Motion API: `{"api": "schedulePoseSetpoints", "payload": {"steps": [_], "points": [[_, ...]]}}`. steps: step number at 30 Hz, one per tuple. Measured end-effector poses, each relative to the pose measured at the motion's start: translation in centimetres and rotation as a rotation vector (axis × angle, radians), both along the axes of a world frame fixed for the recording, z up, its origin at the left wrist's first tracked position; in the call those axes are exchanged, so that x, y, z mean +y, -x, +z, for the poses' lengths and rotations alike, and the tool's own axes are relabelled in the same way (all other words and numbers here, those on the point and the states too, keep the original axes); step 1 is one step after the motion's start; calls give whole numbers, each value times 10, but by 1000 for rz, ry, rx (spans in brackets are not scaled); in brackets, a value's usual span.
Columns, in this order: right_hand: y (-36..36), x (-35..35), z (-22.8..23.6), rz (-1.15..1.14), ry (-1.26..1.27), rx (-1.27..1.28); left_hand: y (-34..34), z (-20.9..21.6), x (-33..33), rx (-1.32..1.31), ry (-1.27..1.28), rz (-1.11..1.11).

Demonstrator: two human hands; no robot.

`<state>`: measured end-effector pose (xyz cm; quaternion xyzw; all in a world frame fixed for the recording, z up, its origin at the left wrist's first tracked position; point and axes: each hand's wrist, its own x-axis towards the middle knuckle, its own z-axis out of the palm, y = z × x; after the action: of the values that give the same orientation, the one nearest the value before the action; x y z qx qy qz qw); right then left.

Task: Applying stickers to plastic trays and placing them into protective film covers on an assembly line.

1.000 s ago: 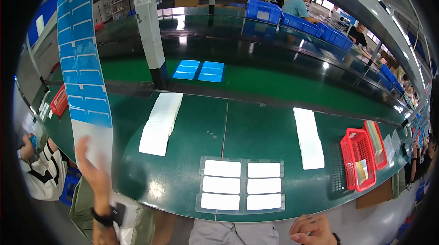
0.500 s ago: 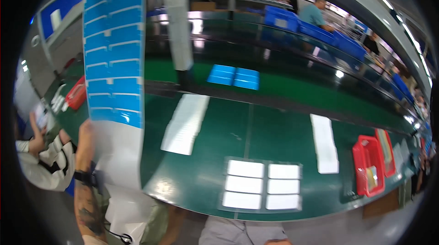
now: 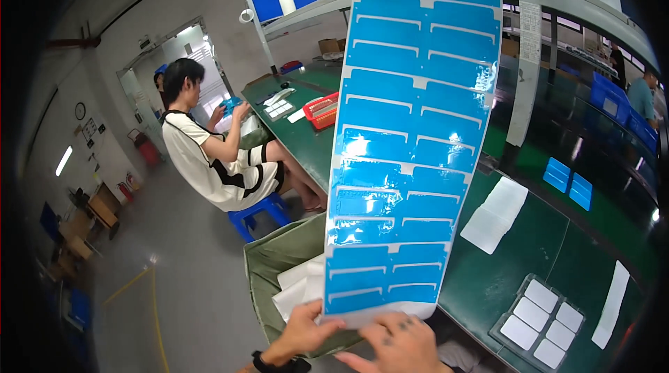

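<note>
A long white backing sheet (image 3: 377, 318) covered with rows of blue film labels (image 3: 418, 136) rises in front of me and runs out of the top of the view. My left hand (image 3: 306, 331) grips its lower left corner, with the thumb over the front. At the lower edge, my right hand (image 3: 401, 346) touches the sheet, its thumb stretched away from the bent fingers. A green cloth bin (image 3: 261, 279) with crumpled white sheets (image 3: 301, 286) in it stands just behind the left hand.
On the green table (image 3: 481, 289) lie a clear tray (image 3: 498, 335) of white cards, a paper sheet (image 3: 496, 214) and a white strip (image 3: 612, 307). Two blue pieces (image 3: 570, 183) rest farther back. A seated person (image 3: 209, 143) works at the left beside a red basket (image 3: 322, 112).
My view has turned left, bringing the sheet to the middle. The right hand has come up to the sheet's lower edge. The left hand still holds the sheet.
</note>
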<state>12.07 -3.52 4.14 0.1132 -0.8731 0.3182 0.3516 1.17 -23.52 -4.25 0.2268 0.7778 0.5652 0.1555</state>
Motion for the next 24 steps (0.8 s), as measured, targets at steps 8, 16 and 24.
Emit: {"api": "schedulePoseSetpoints", "payload": {"steps": [8, 16, 24], "points": [[7, -12, 29, 35, -219, 64, -29, 34, -10, 13, -305, -121], [-67, 51, 49, 55, 628, -4, 36, 49, 3, -287, -383, -358], [-196, 139, -24, -330, 534, 274, 79, 52, -29, -340, -211, -201]]}}
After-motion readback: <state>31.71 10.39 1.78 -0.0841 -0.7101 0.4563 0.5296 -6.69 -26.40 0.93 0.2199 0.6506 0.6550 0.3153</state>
